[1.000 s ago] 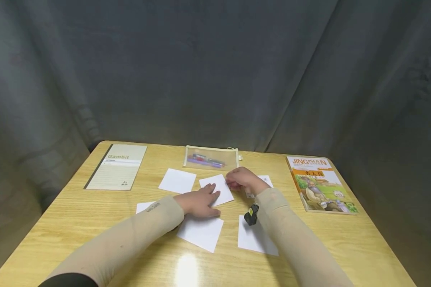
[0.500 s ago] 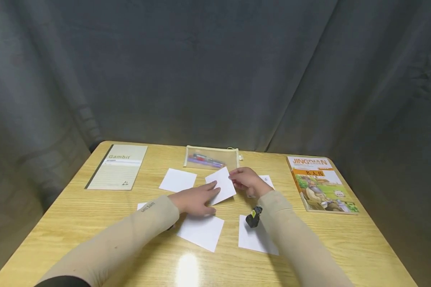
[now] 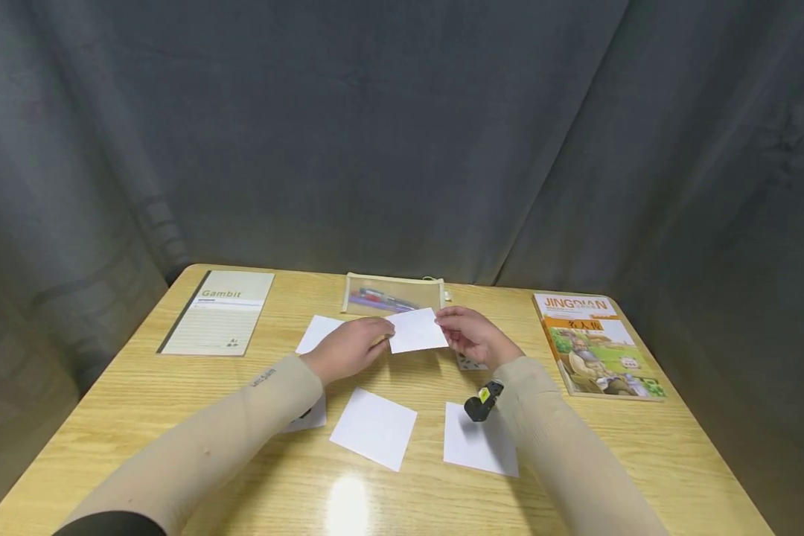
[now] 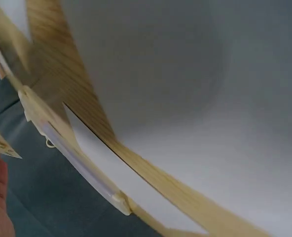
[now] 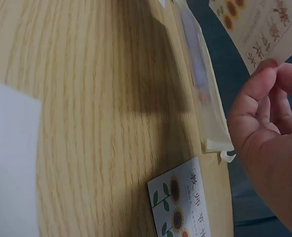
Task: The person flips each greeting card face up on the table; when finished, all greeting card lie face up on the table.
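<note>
A square card [image 3: 418, 330] is held up between both hands over the back middle of the table, its plain white side showing in the head view. My left hand [image 3: 351, 346] grips its left edge. At the opposite edge, my right hand [image 3: 476, 335] pinches it between thumb and fingers. The right wrist view shows the other side of the held card [image 5: 264, 29], printed with sunflowers and brown characters. Below the right hand lies a sunflower card [image 5: 180, 205], face up and partly hidden in the head view.
White cards lie near the front: one in the middle [image 3: 374, 428], one at the right [image 3: 479, 447]. Others, at the back left [image 3: 316, 331] and beside the left forearm [image 3: 311, 418], are partly covered. Behind are a pen pouch [image 3: 432, 294], a notebook [image 3: 221, 313] and a book [image 3: 599, 346].
The card has come up off the table and tilted, and both hands now hold it by opposite edges. My left hand went from lying flat on it to gripping its side.
</note>
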### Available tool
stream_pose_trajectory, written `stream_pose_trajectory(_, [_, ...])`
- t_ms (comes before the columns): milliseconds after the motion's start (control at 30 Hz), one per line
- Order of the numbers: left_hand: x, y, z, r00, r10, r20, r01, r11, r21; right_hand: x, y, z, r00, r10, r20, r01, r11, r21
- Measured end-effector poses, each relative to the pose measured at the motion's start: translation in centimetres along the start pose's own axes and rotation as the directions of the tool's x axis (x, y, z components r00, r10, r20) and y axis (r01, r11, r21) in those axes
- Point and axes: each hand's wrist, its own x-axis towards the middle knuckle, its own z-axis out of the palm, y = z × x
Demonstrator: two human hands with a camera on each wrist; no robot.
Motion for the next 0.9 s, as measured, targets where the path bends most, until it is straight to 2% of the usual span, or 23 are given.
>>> stream_pose_trajectory(67, [0.1,-0.1,0.0,0.996,-0.078,-0.045,0.074,0.994,-0.079,-0.2,0.0,0.0,1.0,-0.005,0.025,0.005,1.0,0.007])
stream_pose_trajectory(133, [0.3,-0.2,0.0,0.983,-0.167,-0.074,0.153,0.974,-0.169,-0.3,0.0,0.0,0.999,-0.01,0.048,0.01,1.0,0.018])
stream_pose_trajectory(200, [0.5,-0.2,-0.1,0.962,-0.26,-0.086,0.23,0.938,-0.259,-0.4,0.1,0.1,0.996,-0.028,0.081,0.028,1.0,-0.004])
stream_pose_trajectory(300, [0.8,-0.3,-0.2,0.931,-0.357,-0.081,0.307,0.882,-0.357,-0.6,0.2,0.3,0.989,-0.079,0.127,0.095,0.987,-0.128])
stream_pose_trajectory(433, [1.1,-0.2,-0.6,0.896,-0.441,-0.05,0.377,0.816,-0.439,-0.9,0.4,0.7,0.973,-0.167,0.161,0.213,0.917,-0.338])
stream_pose_trajectory(567, [1.1,-0.2,-0.8,0.878,-0.477,-0.027,0.404,0.771,-0.492,-1.3,0.2,1.1,0.959,-0.248,0.139,0.284,0.827,-0.485])
stream_pose_trajectory(633, [1.1,-0.3,-0.9,0.882,-0.47,-0.037,0.39,0.772,-0.501,-1.5,0.1,1.1,0.945,-0.295,0.141,0.323,0.769,-0.552])
stream_pose_trajectory(700, [1.3,-0.2,-1.1,0.89,-0.452,-0.056,0.37,0.788,-0.492,-1.6,-0.1,1.2,0.925,-0.339,0.17,0.37,0.707,-0.602])
stream_pose_trajectory(800, [1.6,-0.1,-1.4,0.904,-0.417,-0.097,0.344,0.842,-0.416,-1.7,-0.4,1.4,0.892,-0.384,0.238,0.437,0.601,-0.669])
stream_pose_trajectory(900, [2.1,0.2,-1.7,0.914,-0.391,-0.111,0.339,0.883,-0.324,-1.8,-0.6,1.6,0.878,-0.387,0.281,0.463,0.537,-0.706])
